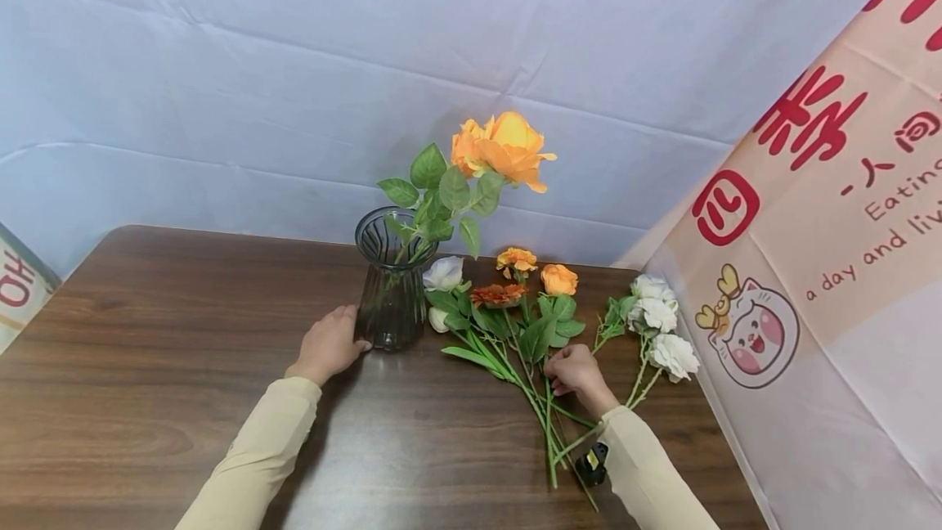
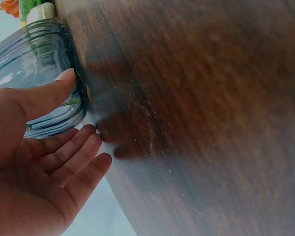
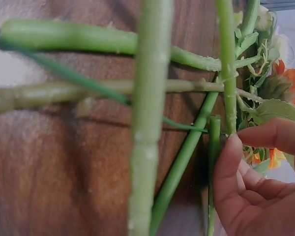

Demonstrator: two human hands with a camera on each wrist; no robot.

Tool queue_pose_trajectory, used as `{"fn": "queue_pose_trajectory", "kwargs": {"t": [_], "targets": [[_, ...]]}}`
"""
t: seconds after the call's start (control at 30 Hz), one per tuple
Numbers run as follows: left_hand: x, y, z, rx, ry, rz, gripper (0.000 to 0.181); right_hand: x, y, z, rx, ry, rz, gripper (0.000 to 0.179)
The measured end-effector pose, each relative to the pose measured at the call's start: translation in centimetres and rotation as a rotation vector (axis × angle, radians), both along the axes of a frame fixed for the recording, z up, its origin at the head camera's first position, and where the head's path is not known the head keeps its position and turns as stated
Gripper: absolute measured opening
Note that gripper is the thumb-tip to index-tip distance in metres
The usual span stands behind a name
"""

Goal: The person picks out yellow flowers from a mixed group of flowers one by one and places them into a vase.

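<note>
A ribbed dark glass vase stands upright on the table, holding one tall stem with large orange roses that lean right. My left hand is at the vase's base, thumb along the front and fingers at the left side. In the left wrist view, the thumb lies against the glass. To the right, my right hand pinches a thin green stem between thumb and forefinger. Which bloom this stem bears I cannot tell. Several other stems cross around it.
Loose flowers lie right of the vase: a rust-orange bloom, a small orange rose, a pale bloom and white roses at the right. A small black object sits by the right sleeve. Cloth walls border the brown table.
</note>
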State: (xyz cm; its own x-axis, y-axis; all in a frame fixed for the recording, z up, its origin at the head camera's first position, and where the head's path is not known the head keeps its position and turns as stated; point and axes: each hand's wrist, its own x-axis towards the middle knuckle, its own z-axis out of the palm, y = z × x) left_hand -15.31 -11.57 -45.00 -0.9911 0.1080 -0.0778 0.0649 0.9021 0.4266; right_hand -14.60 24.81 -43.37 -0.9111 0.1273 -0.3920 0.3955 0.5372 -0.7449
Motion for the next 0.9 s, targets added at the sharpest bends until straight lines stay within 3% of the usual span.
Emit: {"fn": "queue_pose_trajectory", "kwargs": {"t": [0.63, 0.9], "targets": [[0.21, 0.09, 0.28, 0.014, 0.005, 0.009, 0.061, 0.05, 0.81, 0.06, -0.099, -0.040, 0.035, 0.009], [0.18, 0.12, 0.21, 0.007, 0.016, 0.010, 0.061, 0.20, 0.87, 0.63, -0.191, -0.081, 0.039, 0.007]]}}
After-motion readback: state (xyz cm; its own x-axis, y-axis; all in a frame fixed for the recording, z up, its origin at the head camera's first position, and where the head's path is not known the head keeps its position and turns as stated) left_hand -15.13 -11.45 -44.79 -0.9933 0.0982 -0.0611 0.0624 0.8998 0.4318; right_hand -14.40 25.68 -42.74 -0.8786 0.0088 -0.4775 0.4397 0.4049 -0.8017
